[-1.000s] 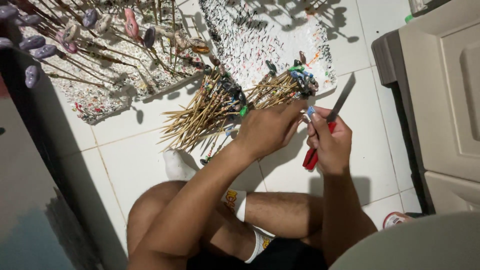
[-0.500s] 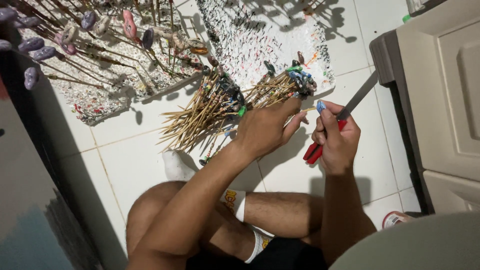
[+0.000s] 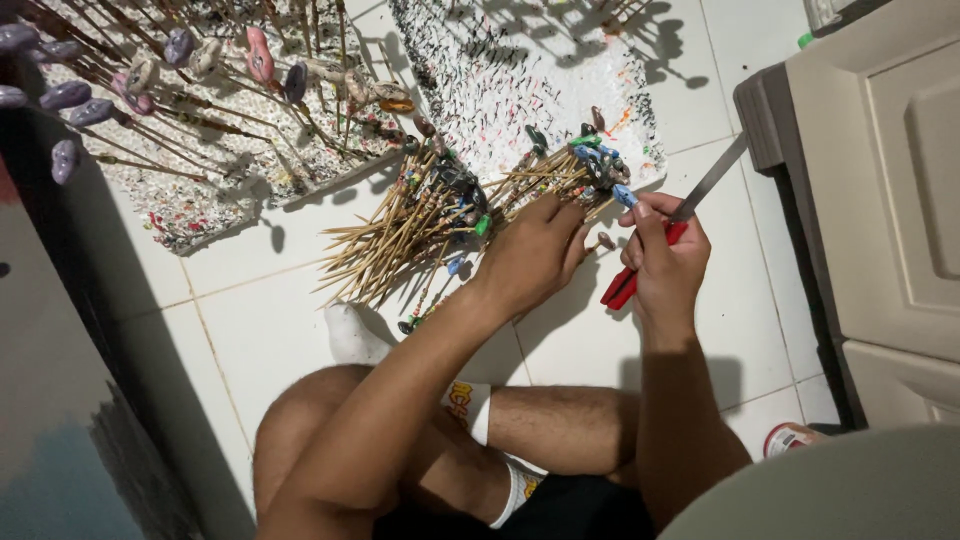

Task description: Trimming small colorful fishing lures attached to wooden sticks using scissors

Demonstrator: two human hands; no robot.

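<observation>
Our right hand (image 3: 665, 265), fingers clamped on the red-handled knife (image 3: 668, 225), has risen toward the skewer pile (image 3: 440, 225); left hand (image 3: 535, 255) stays spread there.

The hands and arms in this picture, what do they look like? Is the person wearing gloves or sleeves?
No gloves and no sleeves. The left hand and right hand are both bare, and both forearms are uncovered right up to the bottom of the picture. I can see no watch, ring or bracelet on either wrist. The arms are slim, with fine hair on them.
</observation>
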